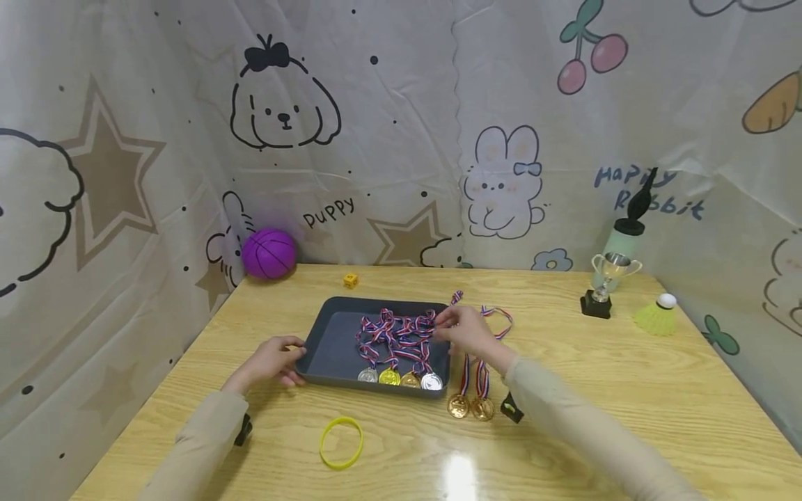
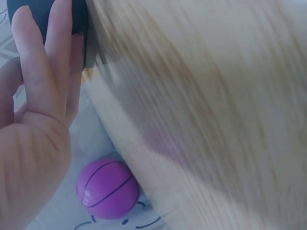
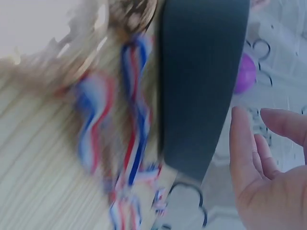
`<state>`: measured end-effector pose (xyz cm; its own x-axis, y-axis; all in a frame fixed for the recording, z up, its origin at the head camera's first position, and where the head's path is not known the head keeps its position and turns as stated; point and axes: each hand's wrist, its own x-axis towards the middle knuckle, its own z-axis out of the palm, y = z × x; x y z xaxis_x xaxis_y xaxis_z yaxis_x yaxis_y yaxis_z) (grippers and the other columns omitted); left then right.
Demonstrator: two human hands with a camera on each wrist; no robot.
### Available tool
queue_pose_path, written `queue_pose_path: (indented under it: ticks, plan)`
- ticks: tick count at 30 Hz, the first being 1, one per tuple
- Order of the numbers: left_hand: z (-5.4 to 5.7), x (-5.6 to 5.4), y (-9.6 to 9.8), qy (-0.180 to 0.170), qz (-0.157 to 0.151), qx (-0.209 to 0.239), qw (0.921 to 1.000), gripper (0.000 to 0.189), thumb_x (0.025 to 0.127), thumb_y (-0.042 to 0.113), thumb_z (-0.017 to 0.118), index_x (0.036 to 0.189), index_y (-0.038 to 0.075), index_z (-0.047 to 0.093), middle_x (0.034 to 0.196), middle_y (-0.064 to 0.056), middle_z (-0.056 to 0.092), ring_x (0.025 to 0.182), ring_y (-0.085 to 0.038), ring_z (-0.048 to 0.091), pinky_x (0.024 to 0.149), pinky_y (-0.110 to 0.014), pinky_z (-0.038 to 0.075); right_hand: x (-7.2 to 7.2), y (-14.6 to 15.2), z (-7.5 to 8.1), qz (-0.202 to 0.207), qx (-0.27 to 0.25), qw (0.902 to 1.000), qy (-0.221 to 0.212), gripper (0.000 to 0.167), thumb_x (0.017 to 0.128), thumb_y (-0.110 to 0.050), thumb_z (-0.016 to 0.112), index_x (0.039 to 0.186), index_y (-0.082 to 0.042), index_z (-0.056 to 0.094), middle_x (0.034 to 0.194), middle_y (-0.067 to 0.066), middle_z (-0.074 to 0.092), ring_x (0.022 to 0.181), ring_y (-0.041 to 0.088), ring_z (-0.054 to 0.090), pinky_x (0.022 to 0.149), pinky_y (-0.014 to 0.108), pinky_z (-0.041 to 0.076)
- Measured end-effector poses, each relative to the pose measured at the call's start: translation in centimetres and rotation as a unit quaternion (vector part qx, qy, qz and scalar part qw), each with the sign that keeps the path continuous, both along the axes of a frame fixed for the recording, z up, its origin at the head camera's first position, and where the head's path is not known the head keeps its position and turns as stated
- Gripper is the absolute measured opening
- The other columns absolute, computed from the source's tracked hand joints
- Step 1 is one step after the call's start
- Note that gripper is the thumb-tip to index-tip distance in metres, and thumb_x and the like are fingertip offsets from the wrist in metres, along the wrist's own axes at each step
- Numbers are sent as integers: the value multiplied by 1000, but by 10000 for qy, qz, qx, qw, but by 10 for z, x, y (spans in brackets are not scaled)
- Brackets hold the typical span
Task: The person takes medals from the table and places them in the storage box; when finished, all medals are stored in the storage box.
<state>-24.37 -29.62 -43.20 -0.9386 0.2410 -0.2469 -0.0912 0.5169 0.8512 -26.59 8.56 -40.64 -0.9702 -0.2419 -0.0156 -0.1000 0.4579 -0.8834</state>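
Observation:
A dark grey tray (image 1: 326,348) lies on the wooden table. Several medals, silver and gold-toned, line its front side, including a bright gold medal (image 1: 389,376), with tangled red, white and blue ribbons (image 1: 391,330) behind them. My left hand (image 1: 273,360) holds the tray's left end; in the left wrist view its fingers (image 2: 36,62) lie against the tray's side. Over the tray's right edge, close to the ribbons, hovers my right hand (image 1: 466,330). The right wrist view shows its thumb and fingers apart, nothing between them. Two bronze medals (image 1: 458,406) with ribbons lie right of the tray.
A yellow wristband (image 1: 341,465) lies in front of the tray. Behind are an orange cube (image 1: 351,280) and a purple ball (image 1: 269,254). On the right stand a small trophy cup (image 1: 600,289), a pale green holder with a black top (image 1: 620,243) and a yellow shuttlecock (image 1: 658,316).

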Motion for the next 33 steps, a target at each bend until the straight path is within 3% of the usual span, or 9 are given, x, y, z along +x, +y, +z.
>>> queue_pose_path:
  ticks: [6, 14, 19, 25, 33]
  plan:
    - [-1, -1, 0, -7, 0, 42, 10000, 43, 101, 13, 45, 133, -15, 39, 73, -17, 69, 61, -23, 70, 54, -32, 60, 5, 38, -2, -376, -220, 9985, -345, 24, 87, -7, 65, 105, 8, 60, 88, 13, 67, 77, 25, 69, 61, 42, 62]
    - [-1, 0, 0, -6, 32, 71, 10000, 43, 101, 12, 45, 134, -16, 38, 70, -17, 69, 61, -23, 70, 54, -32, 60, 33, 64, -17, -478, 342, 9943, -894, 17, 88, -12, 63, 96, 3, 59, 76, 8, 62, 58, 12, 57, 48, 25, 51]
    - [-2, 0, 1, -29, 2, 98, 9999, 44, 101, 12, 45, 134, -16, 37, 69, -16, 69, 61, -23, 70, 54, -31, 60, 45, 69, -28, -662, 438, 9886, -1281, 18, 88, -12, 64, 94, 2, 56, 82, 10, 61, 62, 14, 61, 48, 26, 55]
    - [-2, -1, 1, -29, -21, 98, 9999, 43, 101, 12, 44, 134, -16, 37, 68, -14, 68, 62, -23, 71, 54, -31, 60, 51, 70, -31, -618, 615, 9870, -1352, 20, 88, -14, 65, 93, 3, 55, 86, 13, 61, 66, 17, 64, 51, 31, 59]
    - [-2, -1, 0, -68, -45, 110, 9999, 44, 102, 12, 43, 134, -16, 36, 69, -15, 68, 63, -24, 71, 55, -32, 60, 51, 62, -34, -778, 800, 9841, -1385, 22, 84, -20, 70, 83, -2, 57, 69, 4, 54, 57, 12, 52, 49, 31, 58]
